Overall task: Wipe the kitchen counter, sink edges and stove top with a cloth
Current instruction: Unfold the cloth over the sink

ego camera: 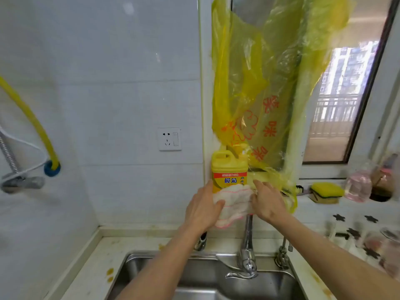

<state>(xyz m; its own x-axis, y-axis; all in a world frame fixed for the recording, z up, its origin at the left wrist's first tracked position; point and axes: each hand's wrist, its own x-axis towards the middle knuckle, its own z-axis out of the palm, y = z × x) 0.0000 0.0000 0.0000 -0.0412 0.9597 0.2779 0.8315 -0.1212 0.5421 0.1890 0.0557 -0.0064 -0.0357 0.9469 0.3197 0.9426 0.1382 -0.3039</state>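
Head view: above the faucet (247, 250), I hold the cloth (232, 204) bunched between my left hand (202, 210) and right hand (269, 202) — both curled on it. Wiping looks not yet begun — next, lower it to the stained counter (104, 269) beside the faucet.

Pale tiled wall (97, 83) faces me, a white wall socket (169, 139) set into it. On my left a yellow hose (32, 124) curves down the wall. To my right is a dark-framed window (346, 100) with daylight and a building outside, a yellow plastic bag (270, 83) hanging over its left side. A yellow sponge (326, 189) lies on the sill.
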